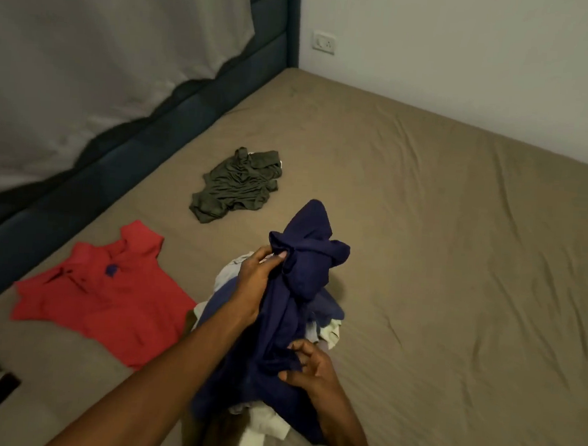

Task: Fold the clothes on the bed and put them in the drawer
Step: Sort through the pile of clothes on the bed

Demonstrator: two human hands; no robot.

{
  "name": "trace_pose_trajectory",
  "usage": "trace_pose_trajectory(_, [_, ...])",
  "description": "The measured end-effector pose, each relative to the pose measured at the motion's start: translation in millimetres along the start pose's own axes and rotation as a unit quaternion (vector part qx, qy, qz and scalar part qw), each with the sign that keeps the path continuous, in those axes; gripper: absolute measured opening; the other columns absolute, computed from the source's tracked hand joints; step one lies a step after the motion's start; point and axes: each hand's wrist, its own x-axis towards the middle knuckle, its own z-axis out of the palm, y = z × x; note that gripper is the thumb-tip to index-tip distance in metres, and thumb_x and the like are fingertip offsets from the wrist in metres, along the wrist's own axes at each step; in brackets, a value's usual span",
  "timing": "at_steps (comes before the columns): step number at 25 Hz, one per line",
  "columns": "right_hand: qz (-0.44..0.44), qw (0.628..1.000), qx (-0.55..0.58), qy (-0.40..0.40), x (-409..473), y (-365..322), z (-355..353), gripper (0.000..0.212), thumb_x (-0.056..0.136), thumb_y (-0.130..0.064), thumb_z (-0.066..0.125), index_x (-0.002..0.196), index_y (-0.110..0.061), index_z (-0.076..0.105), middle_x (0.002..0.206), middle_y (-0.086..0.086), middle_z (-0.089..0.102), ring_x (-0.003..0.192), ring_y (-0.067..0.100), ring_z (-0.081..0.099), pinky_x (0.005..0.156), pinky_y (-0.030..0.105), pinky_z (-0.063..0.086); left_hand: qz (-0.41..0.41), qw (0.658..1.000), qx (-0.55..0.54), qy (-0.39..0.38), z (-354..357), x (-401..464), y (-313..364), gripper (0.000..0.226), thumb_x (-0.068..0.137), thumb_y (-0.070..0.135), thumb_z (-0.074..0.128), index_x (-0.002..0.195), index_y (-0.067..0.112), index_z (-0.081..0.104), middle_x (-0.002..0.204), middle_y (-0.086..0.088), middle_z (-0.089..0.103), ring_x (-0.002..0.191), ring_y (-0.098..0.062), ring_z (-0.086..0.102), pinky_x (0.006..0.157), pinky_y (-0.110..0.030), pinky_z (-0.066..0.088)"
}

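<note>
Two hands in view: left hand (255,283) and right hand (312,368), both gripping same garment.
One navy garment (298,292), bunched, lifted.
One red polo shirt (106,296), lying flat.
One olive green garment (237,185), crumpled.
One pile of mixed clothes (327,329) under navy garment; white, pale and blue pieces visible, exact number cannot be told.
Separate garments countable: three, plus pile.
One bed (457,251). One headboard (123,162). One wall socket (323,43).

A white wall socket (323,42) (two outlets) sits beside the dark blue padded headboard (175,106).
</note>
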Motion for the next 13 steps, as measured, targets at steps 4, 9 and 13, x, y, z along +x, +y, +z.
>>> trace_pose_trajectory(4, [-0.054,0.967,-0.206,0.140,16.5,25.3,23.7,0.041,0.070,0.007,0.082,0.108,-0.001,0.067,0.065,-0.007,0.060,0.056,0.002,0.060,0.058,0.013,0.048,-0.033,0.978,0.157,0.135,-110.9,11.3,-41.3,0.017,0.084,0.016,0.068,0.093,0.027,0.076,0.095,0.006,0.077,0.093,-0.023,0.072,0.084,-0.044,0.058])
trace_pose_trajectory(9, [-0.165,0.865,-0.360,0.307,68.6,45.2,115.2,0.021,0.089,-0.001,0.069,0.088,-0.022,0.072,0.075,-0.011,0.070,0.066,0.007,0.065,0.068,0.028,0.054,-0.063,0.975,0.097,0.188,-213.8,32.9,-69.4,0.024,0.091,0.000,0.061,0.088,0.020,0.074,0.082,0.000,0.072,0.075,-0.017,0.064,0.063,-0.030,0.053])
trace_pose_trajectory(13, [-0.178,0.890,-0.368,0.203,155.6,71.5,219.0,0.017,0.088,-0.025,0.056,0.084,-0.018,0.071,0.079,-0.004,0.071,0.069,0.015,0.065,0.065,0.036,0.056,-0.076,0.959,0.072,0.262,-317.0,55.0,-88.4,0.015,0.082,0.010,0.065,0.088,0.022,0.071,0.088,-0.008,0.074,0.074,-0.020,0.067,0.066,-0.036,0.060])
